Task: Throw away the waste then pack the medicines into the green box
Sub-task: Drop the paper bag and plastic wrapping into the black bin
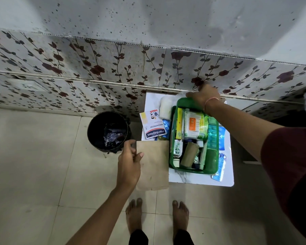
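Observation:
A green box [211,161] stands on a small white table [198,179], filled with a cotton-bud pack [193,124], a small bottle [177,149], a cardboard tube [189,153] and other packets. My right hand [204,97] rests on the box's far rim, beside a white cotton roll [165,108]. My left hand [129,163] pinches a brown paper bag [153,165] at the table's near left corner. A Hansaplast pack [153,127] lies left of the box. Blue blister strips [221,167] stick out under it.
A black waste bin [95,137] with dark wrappers inside stands on the tiled floor just left of the table. A flowered tile wall runs behind both. My bare feet [157,214] stand in front of the table.

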